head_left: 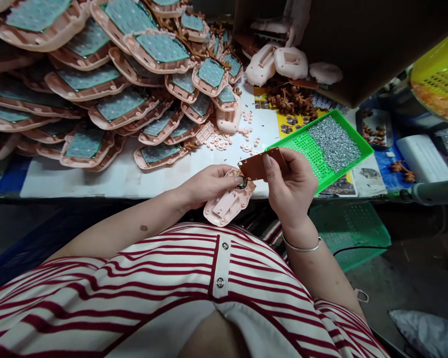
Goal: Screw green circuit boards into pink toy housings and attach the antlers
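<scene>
My left hand (209, 184) is closed around a pale pink plastic housing (229, 206), held over my lap at the table edge. A dark round part (242, 183), perhaps a small speaker, sits in its upper end under my left thumb. Between the thumb and fingers of my right hand (293, 184) is a brown circuit board (254, 167), tilted just above the housing. Small holes run along its edges. Whether board and housing touch, I cannot tell.
Stacked pink housings with bluish-green boards (110, 104) fill the left. Small pink rings (219, 142) lie mid-table. On the right are a green tray (330, 144) of screws, brown parts (293, 102), a yellow basket (440, 74) and a metal bar (438, 193). A green basket (349, 231) stands below the table.
</scene>
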Demonstrator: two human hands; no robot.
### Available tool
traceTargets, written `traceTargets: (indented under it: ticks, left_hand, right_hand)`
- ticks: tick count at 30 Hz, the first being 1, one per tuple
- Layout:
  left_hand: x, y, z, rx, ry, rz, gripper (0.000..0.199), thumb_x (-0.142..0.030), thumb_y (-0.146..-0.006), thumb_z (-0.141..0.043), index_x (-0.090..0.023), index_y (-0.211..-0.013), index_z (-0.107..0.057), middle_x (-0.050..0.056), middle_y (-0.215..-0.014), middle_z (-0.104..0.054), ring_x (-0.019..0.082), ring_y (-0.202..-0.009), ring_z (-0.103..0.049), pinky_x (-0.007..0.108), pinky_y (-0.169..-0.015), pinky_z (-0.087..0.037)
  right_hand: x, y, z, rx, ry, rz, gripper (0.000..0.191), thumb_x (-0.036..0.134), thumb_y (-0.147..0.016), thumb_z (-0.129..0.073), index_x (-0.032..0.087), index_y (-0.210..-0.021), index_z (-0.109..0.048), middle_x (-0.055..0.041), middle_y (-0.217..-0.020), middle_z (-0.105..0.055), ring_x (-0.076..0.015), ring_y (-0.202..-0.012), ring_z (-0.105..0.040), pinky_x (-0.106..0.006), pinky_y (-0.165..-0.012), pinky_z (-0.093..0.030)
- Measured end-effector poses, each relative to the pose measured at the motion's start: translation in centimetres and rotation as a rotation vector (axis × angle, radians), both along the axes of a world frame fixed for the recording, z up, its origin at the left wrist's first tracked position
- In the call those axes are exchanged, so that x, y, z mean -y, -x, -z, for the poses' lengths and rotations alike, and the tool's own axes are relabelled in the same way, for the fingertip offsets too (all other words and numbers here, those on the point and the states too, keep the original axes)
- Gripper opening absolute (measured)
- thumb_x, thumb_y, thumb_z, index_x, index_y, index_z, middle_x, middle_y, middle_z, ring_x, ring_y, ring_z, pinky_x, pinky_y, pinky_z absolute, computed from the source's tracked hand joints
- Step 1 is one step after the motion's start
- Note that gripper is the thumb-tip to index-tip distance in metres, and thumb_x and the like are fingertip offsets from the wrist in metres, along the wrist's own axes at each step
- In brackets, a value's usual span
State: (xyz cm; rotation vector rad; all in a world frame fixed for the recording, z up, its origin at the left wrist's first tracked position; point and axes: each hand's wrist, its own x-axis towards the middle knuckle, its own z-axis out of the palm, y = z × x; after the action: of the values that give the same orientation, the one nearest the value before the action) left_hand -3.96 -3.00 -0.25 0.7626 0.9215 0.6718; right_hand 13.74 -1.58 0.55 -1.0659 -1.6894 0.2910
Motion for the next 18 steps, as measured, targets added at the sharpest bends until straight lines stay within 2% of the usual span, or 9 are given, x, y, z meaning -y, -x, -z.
traceTargets:
  ticks: [5,9,12,18]
  left_hand:
    - [0.0,0.1,-0.2,0.001,-0.032,-0.026,0.021,-0.032,-0.075,-0.074,-0.015,-0.082,-0.065,0.002,-0.069,-0.067,0.014,-0.056,-0.062,0.025,-0.055,-0.048]
    - [0.1,0.1,0.0,-0.043,-0.091,-0.070,0.033,-0.031,-0.074,-0.077,-0.014,-0.100,-0.065,0.004,-0.086,-0.072,0.016,-0.073,-0.066,0.027,-0.068,-0.052]
    - [0.1,0.1,0.0,-0.075,-0.135,-0.070,0.040,-0.031,-0.075,-0.075,-0.014,-0.110,-0.065,0.004,-0.095,-0.072,0.017,-0.081,-0.067,0.028,-0.075,-0.053]
    - [0.2,0.5,-0.2,-0.168,-0.222,-0.069,0.041,-0.026,-0.075,-0.069,-0.015,-0.114,-0.065,0.004,-0.102,-0.072,0.019,-0.094,-0.066,0.029,-0.084,-0.051]
  right_hand:
    - [0.8,0.0,-0.4,0.124,-0.108,-0.011,0.012,0.024,-0.093,-0.063,0.023,-0.105,-0.066,-0.0012,-0.084,-0.071,-0.0133,-0.072,-0.064,-0.028,-0.066,-0.053]
    - [1.5,0.1,-1.1,0.237,-0.169,0.004,0.010,0.020,-0.093,-0.061,0.022,-0.103,-0.065,-0.0015,-0.080,-0.071,-0.0131,-0.067,-0.062,-0.028,-0.062,-0.050]
    - [1.7,0.4,-1.2,0.280,-0.174,0.017,0.007,0.021,-0.095,-0.059,0.021,-0.100,-0.064,-0.0013,-0.076,-0.069,-0.0129,-0.065,-0.062,-0.028,-0.060,-0.049]
    - [1.5,0.7,-0.9,0.264,-0.159,0.012,0.007,0.021,-0.094,-0.060,0.020,-0.100,-0.064,-0.0008,-0.076,-0.070,-0.0127,-0.066,-0.063,-0.028,-0.060,-0.050]
